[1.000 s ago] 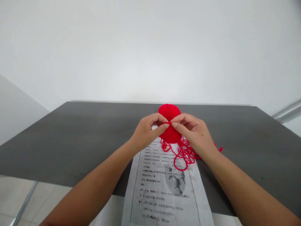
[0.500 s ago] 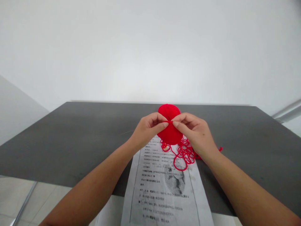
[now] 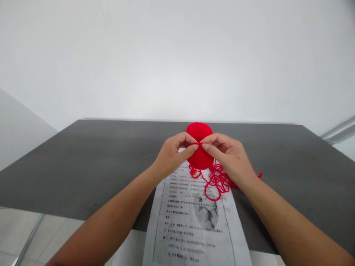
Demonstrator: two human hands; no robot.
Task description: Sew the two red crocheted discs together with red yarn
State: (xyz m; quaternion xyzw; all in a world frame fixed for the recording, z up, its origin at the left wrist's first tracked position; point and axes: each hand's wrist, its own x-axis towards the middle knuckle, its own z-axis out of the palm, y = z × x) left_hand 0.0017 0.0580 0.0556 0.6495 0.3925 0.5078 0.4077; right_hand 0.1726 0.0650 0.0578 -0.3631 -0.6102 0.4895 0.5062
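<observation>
Head view: since the preceding frame, the bare right hand [image 3: 234, 153] had shifted slightly left, narrowing the gap between the thumb tips, while the bare left hand [image 3: 173, 149] had barely moved. Each hand was closed in a thumb-and-forefinger pinch on the bright-red, rounded, yarn-like piece [image 3: 200, 159], near its middle. This piece was held above the far end of the white printed paper sheet [image 3: 177, 221], toward the far edge of the dark-grey flat tabletop [image 3: 111, 159]; whether its far and near lobes formed one body could not be told. Loose loops of thin red yarn [image 3: 219, 184] lay nearer, partly on the sheet, and ran right behind the right wrist. For good handling, the two pinches were best kept level, close and equally firm, so that the fabric neither puckered nor slipped, with slack left in the loops and the right forearm clear of them.
</observation>
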